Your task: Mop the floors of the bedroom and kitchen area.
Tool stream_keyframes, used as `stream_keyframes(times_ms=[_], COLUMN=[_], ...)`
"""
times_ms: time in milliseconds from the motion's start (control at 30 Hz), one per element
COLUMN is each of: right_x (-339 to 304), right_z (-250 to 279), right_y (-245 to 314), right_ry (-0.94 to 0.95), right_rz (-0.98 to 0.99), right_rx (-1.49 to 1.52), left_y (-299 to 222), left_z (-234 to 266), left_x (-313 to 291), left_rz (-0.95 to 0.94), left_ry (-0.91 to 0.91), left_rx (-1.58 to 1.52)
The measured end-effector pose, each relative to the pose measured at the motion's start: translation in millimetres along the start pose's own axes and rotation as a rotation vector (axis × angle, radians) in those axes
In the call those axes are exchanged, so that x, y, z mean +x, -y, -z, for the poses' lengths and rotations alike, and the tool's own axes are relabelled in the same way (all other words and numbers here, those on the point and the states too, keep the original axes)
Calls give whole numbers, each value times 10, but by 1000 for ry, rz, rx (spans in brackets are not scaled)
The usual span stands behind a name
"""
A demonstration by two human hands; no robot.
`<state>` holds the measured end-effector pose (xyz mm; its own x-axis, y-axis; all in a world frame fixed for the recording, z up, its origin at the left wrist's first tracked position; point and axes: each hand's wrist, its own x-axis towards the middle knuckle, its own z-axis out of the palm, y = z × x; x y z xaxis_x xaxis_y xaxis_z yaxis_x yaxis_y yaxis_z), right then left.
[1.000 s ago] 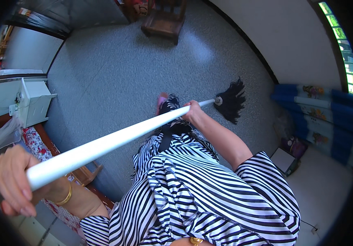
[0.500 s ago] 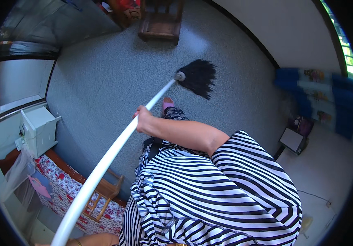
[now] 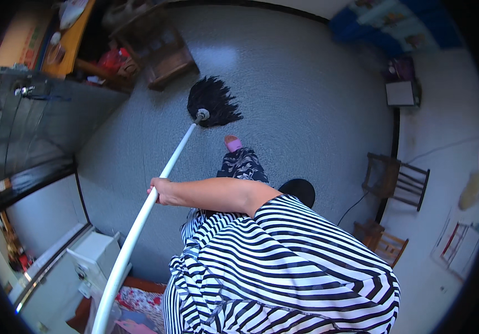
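Note:
A mop with a long white pole (image 3: 136, 236) slants up from the lower left edge. Its dark, stringy head (image 3: 214, 101) is spread on the grey floor (image 3: 295, 94), left of the middle. My right hand (image 3: 162, 191) is closed around the pole partway along, with that arm stretched across my striped top (image 3: 284, 250). The pole's near end runs out of the picture at the bottom, and my left hand is out of view. My foot in a pink slipper (image 3: 232, 146) stands just nearer than the mop head.
A dark wooden chair (image 3: 170, 64) stands beyond the mop head, beside a cluttered shelf. Small wooden chairs (image 3: 384, 175) line the right wall. A white cabinet (image 3: 96, 250) and a flowered bed (image 3: 142, 300) are at the lower left. Beside my sleeve shows a round black object (image 3: 299, 192).
The mop head has swung leftward across the floor, and my right hand has shifted left and down with the pole. The view has turned; my left forearm has left the picture.

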<state>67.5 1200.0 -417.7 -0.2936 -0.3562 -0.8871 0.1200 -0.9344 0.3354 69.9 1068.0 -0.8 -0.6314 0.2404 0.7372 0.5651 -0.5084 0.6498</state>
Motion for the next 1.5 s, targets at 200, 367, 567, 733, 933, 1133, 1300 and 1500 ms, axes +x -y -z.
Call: stream_keyframes(times_ms=[200,367,567,733,933,1133,1300,1500], right_x=[284,433,289,-99,-294,-282,-144,10], right_z=[278,840,1796,3053,4399,4937,4809,3923], right_y=[396,1051,1919,2354,2281,1711,1313,1359], right_ry=[101,235,126,-49,-187,-306,-347,-384], right_rz=[120,298,529,711,751,709,589,491], right_rx=[194,345,623,779,958,1174,1184,1063], left_y=[490,1206,2019,2638,2854,2916,2845,2651], left_z=[590,425,-519,-1397,-2351,-2763,-2740,-2353], left_x=[105,86,-151,-636,-1180,-1488,-1389,-844], left_rz=[136,312,552,748,868,945,968,798], left_ry=[55,208,299,526,860,1018,1068,961], left_rx=[32,-158,-403,-589,-715,-764,-716,-648])
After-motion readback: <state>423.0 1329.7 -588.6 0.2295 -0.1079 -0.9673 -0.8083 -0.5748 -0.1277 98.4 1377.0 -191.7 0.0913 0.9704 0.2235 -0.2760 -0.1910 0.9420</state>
